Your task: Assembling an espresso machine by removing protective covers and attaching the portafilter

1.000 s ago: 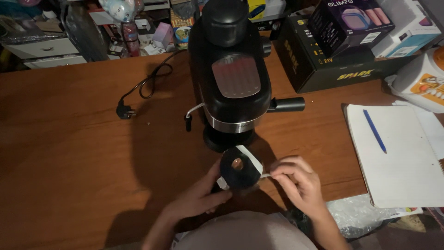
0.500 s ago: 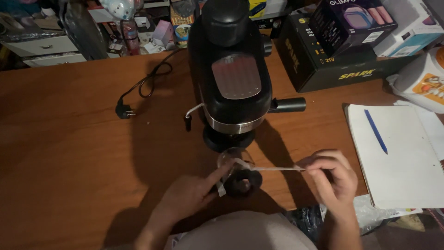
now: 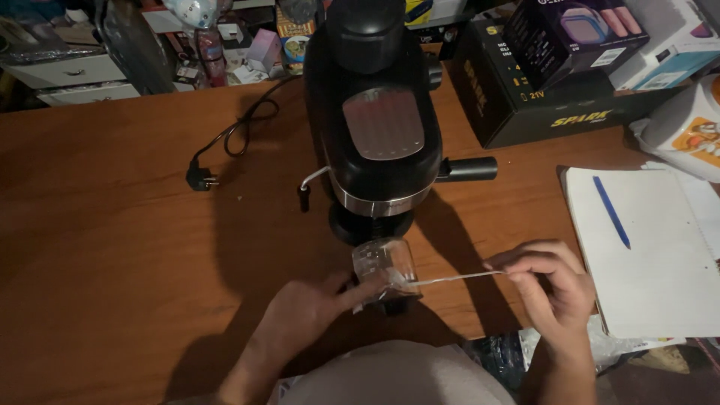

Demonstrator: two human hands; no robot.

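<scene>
On the wooden desk (image 3: 112, 225), at its left, lies one black power plug (image 3: 201, 178) on its coiled cord, unplugged. Next comes the left hand (image 3: 315, 304), fingers pressed around a clear glass carafe (image 3: 384, 264) still partly wrapped in film, which stands just in front of the one black espresso machine (image 3: 382, 120). From the carafe a thin strip of clear tape (image 3: 450, 278) stretches rightward to the right hand (image 3: 551, 289), whose thumb and forefinger pinch its end. To peel well, I judge, the left hand should keep the carafe steady while the pull stays low and even, so the strip comes off whole. Farther right lies one white notepad (image 3: 645, 270) with one blue pen (image 3: 611, 211) on it; behind stand several cardboard boxes, one black box (image 3: 540, 97) nearest.
</scene>
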